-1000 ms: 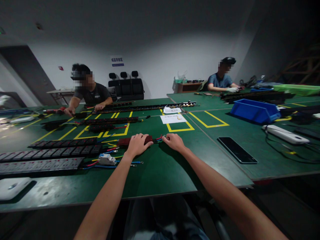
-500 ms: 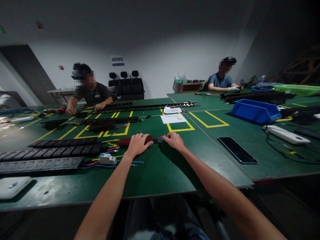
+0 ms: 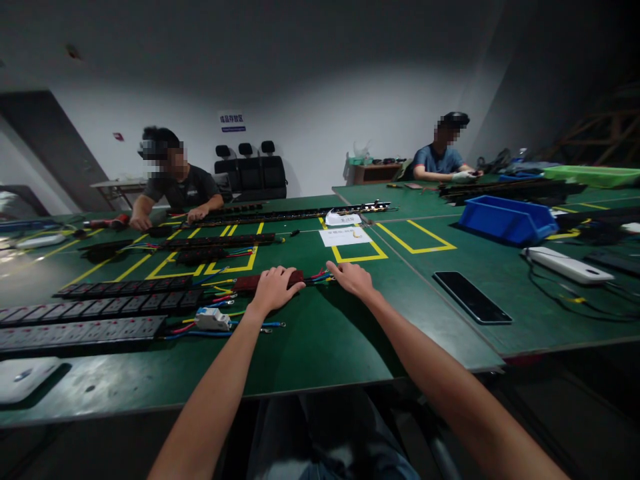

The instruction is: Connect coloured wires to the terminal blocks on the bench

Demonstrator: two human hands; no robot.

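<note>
My left hand (image 3: 273,291) lies over a dark red strip (image 3: 245,284), its fingers across the top and the thumb along the near side. Thin red, blue and green wires (image 3: 315,279) come out of the strip's right end. At their tips is my right hand (image 3: 353,279), fingers curled and closed around the wire ends; the exact grip is partly hidden. Left of the strip are several black socket strips (image 3: 83,331) in rows, with coloured leads ending in metal lugs. A white circuit breaker (image 3: 213,319) rests on the leads of the nearest row.
On the green table (image 3: 320,353) a phone (image 3: 471,297) lies to the right, near a white power bank (image 3: 567,265) with black cables and a blue bin (image 3: 507,220). A paper sheet (image 3: 345,237) lies ahead. Two people (image 3: 185,190) work across the table.
My right hand has shifted slightly right along the wires, and its fingers sit a little higher. My left hand stays on the dark red strip. The whole view has shifted slightly.
</note>
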